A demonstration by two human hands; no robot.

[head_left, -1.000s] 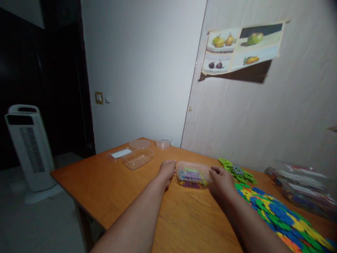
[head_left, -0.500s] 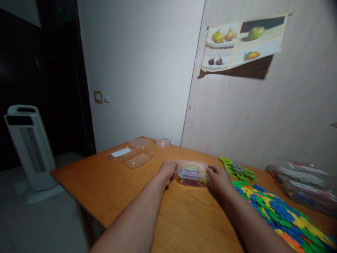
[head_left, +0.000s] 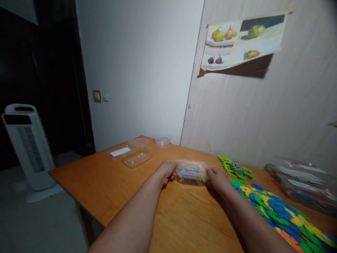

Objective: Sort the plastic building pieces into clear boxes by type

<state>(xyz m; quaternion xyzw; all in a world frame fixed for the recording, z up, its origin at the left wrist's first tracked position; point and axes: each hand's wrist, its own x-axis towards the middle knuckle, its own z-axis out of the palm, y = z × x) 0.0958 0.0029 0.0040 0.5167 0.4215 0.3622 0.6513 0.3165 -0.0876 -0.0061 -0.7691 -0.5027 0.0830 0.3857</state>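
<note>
A clear plastic container [head_left: 191,173] with purple, yellow and green pieces inside stands on the wooden table between my hands. My left hand [head_left: 167,171] grips its left end, fingers curled against the side. At the opposite end, my right hand [head_left: 217,177] is closed on the container with thumb and fingers. Whether a lid is fully pressed on cannot be made out. Just right of my right hand lie green interlocking pieces with a grey one [head_left: 237,167], and a spread of flat multicoloured pieces [head_left: 279,211].
Left on the wooden table [head_left: 105,182] are an open clear tub [head_left: 137,158], a clear lid with a white label [head_left: 119,151], a round lid [head_left: 138,142] and a round tub [head_left: 163,141]. Filled clear containers [head_left: 306,182] stand at right. A white tower fan [head_left: 28,147] is on the floor.
The fingers of my right hand have closed more snugly on the container's right end. The container stays in nearly the same place, and the view has shifted slightly.
</note>
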